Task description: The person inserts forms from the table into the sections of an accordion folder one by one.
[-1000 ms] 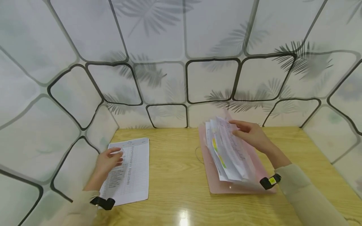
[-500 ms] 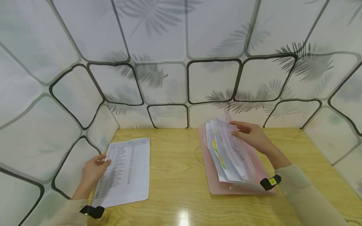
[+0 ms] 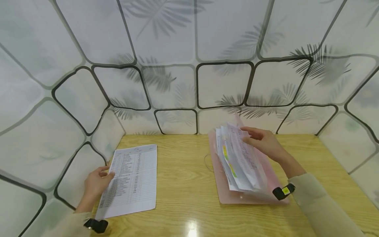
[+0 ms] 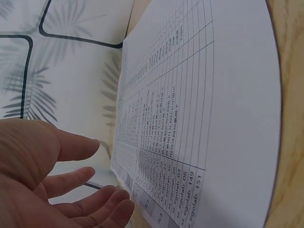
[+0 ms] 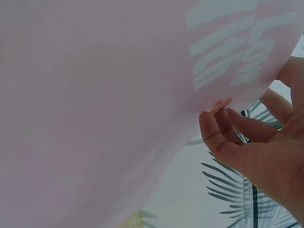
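Observation:
A printed white sheet with a table of rows lies on the left of the table. My left hand is at its left edge; in the left wrist view, the fingers are loosely bent and spread, with nothing between them. On the right lies an opened pink file folder, with several papers fanned inside, one marked yellow and green. My right hand holds up its cover by the edge. The right wrist view shows pale lettering on the cover and a small orange clasp at my fingertips.
The wooden table spreads between the sheet and the folder. Patterned cloth walls enclose it at the back and both sides. A thin cord loop sticks out at the folder's left edge.
My left hand has moved off the sheet's upper part, left and toward me, to its left edge, uncovering the print. My right hand and the folder stay put.

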Demonstrator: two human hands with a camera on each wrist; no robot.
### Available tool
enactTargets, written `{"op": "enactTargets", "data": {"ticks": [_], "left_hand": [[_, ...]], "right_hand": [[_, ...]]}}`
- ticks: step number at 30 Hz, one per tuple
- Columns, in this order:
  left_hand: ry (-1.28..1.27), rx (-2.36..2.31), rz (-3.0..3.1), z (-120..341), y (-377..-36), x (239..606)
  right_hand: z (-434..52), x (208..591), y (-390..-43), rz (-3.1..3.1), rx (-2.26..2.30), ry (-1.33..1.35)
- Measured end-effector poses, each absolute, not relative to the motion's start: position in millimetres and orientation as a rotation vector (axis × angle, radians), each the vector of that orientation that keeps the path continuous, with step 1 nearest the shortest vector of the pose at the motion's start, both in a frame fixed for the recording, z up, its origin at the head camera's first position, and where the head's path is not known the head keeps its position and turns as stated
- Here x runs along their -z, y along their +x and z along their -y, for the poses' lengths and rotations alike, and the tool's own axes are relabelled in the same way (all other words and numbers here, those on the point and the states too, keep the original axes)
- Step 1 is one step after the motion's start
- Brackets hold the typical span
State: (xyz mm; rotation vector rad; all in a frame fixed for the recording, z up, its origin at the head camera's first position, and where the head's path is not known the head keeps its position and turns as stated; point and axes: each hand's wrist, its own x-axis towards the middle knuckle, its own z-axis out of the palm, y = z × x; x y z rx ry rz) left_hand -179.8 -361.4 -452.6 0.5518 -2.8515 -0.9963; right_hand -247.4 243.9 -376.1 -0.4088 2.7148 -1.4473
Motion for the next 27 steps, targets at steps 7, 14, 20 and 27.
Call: {"op": "enactTargets", "data": {"ticks": [7, 14, 20, 27], "left_hand": [[0.541, 0.945, 2.872, 362.0, -179.2, 463.3], [0.529, 0.854, 2.875, 363.1, -178.1, 469.2], [0.489, 0.813, 2.91, 364.8, -178.3, 469.7], [0.451, 0.846, 2.915, 366.9, -177.4, 472.9]], "right_hand": [[-245.3, 377.7, -248.1, -2.718, 1.45, -0.415], [-245.7, 377.7, -248.3, -2.726, 1.45, -0.431], [-245.0, 377.4, -247.2, -2.727, 1.442, -0.435], [-244.9, 377.7, -247.0, -2.729, 1.432, -0.428]]}}
